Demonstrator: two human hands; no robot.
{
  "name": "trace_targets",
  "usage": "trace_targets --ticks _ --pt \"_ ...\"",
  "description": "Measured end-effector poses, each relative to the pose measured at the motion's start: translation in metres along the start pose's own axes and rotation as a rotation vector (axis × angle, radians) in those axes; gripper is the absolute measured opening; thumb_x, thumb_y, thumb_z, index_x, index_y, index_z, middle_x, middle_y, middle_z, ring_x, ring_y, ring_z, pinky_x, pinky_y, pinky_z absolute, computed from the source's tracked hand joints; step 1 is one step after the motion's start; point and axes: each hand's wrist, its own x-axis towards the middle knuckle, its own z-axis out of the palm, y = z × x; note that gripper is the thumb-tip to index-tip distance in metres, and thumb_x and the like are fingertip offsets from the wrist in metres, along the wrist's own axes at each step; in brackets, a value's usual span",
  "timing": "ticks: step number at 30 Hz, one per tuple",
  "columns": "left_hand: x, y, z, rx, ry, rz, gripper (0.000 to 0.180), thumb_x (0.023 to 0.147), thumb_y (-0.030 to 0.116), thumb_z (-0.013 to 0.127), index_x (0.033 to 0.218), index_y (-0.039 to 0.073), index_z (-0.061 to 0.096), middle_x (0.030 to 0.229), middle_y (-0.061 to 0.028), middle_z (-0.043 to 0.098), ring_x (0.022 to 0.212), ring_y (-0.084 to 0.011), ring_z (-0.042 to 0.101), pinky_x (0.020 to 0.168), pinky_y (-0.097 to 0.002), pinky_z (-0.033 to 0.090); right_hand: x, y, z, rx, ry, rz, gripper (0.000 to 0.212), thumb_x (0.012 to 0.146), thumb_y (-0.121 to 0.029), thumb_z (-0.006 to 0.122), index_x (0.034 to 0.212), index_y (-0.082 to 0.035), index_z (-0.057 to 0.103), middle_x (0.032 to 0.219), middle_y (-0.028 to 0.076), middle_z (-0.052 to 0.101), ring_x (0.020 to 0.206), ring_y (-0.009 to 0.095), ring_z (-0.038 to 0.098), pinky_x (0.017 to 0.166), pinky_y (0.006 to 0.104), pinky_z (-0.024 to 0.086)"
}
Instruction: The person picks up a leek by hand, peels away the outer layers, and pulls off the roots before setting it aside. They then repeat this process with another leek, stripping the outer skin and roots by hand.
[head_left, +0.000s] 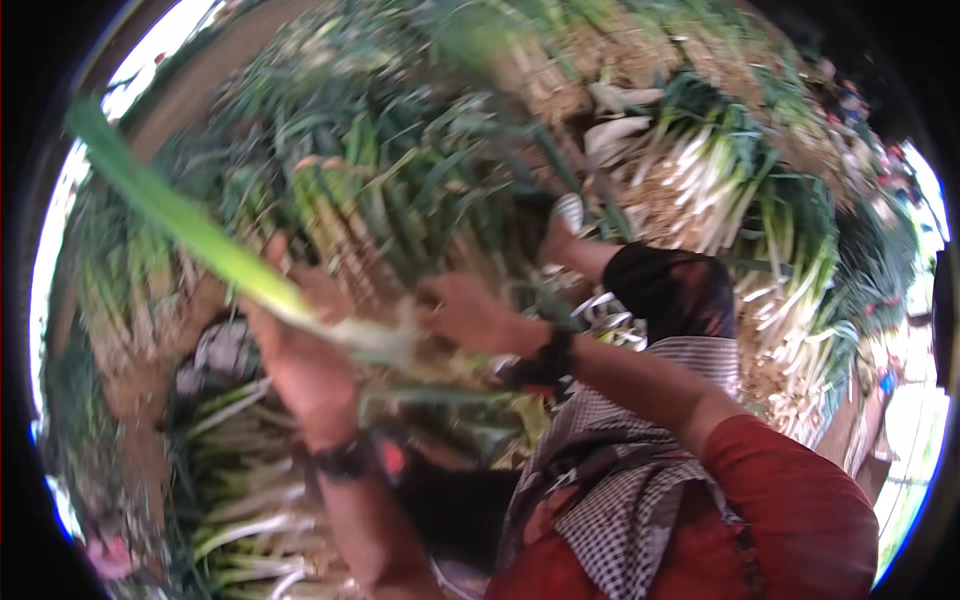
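A long leek lies across my left hand, its green leaves reaching up to the far left. My left thumb and fingers are closed around its pale lower part. The white root end points right, toward my right hand, and is smeared by motion. Curled fingers show on my right hand, close beside that root end. Blur hides what they pinch, if anything. Below both hands lie loose green leaves.
Bundles of untrimmed leeks with soil-covered roots stand ahead. Cleaned leeks with white stems lie heaped at the right, and more white-stemmed leeks lie at the lower left. A grey crumpled bundle sits beside my left wrist.
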Motion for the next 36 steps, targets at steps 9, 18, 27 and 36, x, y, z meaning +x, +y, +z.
trace_targets --ticks 9,18,27,36 --pt "-0.004 0.018 -0.014 0.003 0.030 0.043 0.052 0.099 0.048 0.042 0.128 0.006 0.047 0.068 0.0014 0.042 0.060 -0.0092 0.037 0.052 -0.0235 0.031 -0.013 -0.017 0.031 -0.511 -0.103 -0.545 0.024 0.088 -0.016 0.055 0.106 0.000 0.051 0.097 0.017 0.058 0.074 0.036 0.061 0.062 0.0440 0.049" --pt "0.001 0.062 -0.052 -0.099 -0.028 0.222 0.052 0.097 0.037 0.053 0.135 0.003 0.045 0.075 -0.0005 0.043 0.063 -0.0102 0.038 0.056 -0.0237 0.033 -0.072 0.162 0.019 -0.823 -0.611 -0.264 0.018 0.085 -0.009 0.054 0.102 -0.004 0.058 0.084 0.014 0.060 0.081 0.031 0.063 0.070 0.0428 0.052" --pt "0.001 0.038 -0.060 -0.206 0.085 0.157 0.055 0.093 0.037 0.060 0.135 0.005 0.044 0.085 -0.0072 0.054 0.074 -0.0140 0.048 0.069 -0.0274 0.041 -0.012 -0.025 0.055 -0.816 0.098 -0.892 0.034 0.089 -0.019 0.053 0.120 -0.005 0.053 0.108 0.014 0.052 0.095 0.025 0.055 0.077 0.0356 0.047" --pt "-0.005 0.052 -0.068 -0.188 0.270 0.252 0.045 0.093 0.036 0.060 0.127 0.009 0.049 0.086 -0.0077 0.057 0.072 -0.0142 0.050 0.070 -0.0270 0.046 -0.044 0.089 0.088 -0.562 -0.026 -0.671 0.019 0.083 -0.008 0.056 0.099 0.003 0.054 0.093 0.016 0.054 0.081 0.031 0.058 0.069 0.0399 0.048"
